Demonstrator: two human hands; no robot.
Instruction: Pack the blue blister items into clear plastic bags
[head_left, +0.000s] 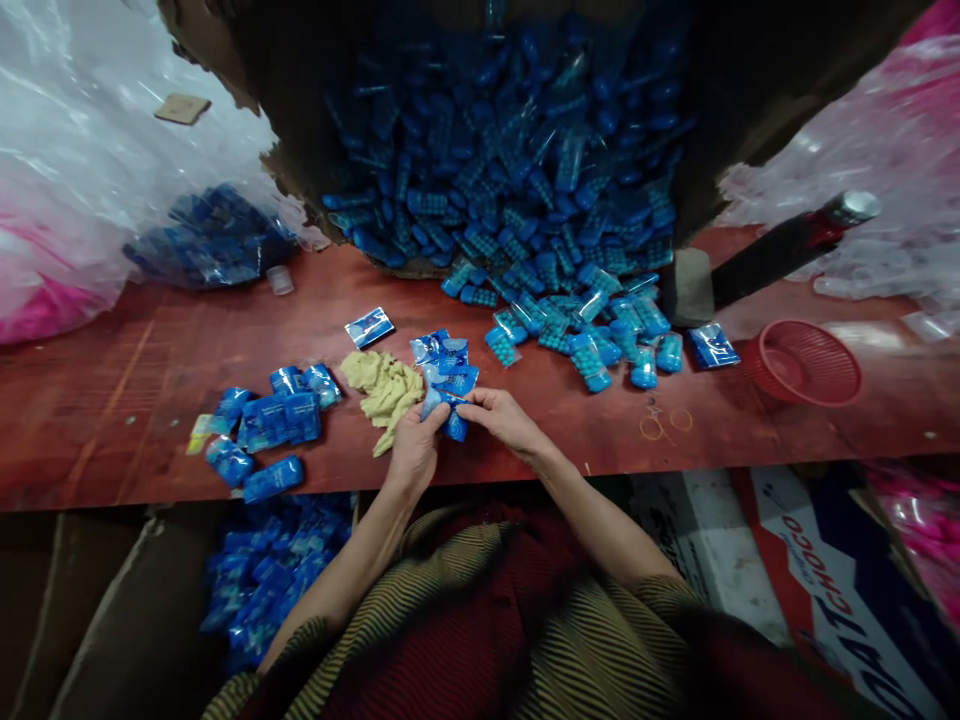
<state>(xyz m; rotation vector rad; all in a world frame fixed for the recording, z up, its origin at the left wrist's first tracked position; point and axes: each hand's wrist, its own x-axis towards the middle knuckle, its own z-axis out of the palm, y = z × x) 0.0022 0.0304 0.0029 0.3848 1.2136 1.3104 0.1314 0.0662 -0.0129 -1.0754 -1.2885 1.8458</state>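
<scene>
Near the front edge of the red table point(540, 430), both my hands pinch one blue printed packet point(452, 400). My left hand point(418, 440) has its thumb and fingers closed on the packet's left side. At its right edge, my right hand point(501, 415) is closed in a pinch. Just beyond them lie several flat blue sachets point(441, 352), partly overlapping. A crumpled pale yellow cloth point(382, 385) rests beside my left hand. Further left is a group of filled blue packets point(279, 420). Some of the held packet is hidden by my fingers.
A torn cardboard box point(285, 60) spills many blue capped containers point(555, 320) onto the table. To the right are a red plastic basket point(802, 365), a dark cylinder point(780, 245) and rubber bands point(651, 428). Clear plastic bags point(112, 120) stand at left; blue packets point(277, 570) lie below the table.
</scene>
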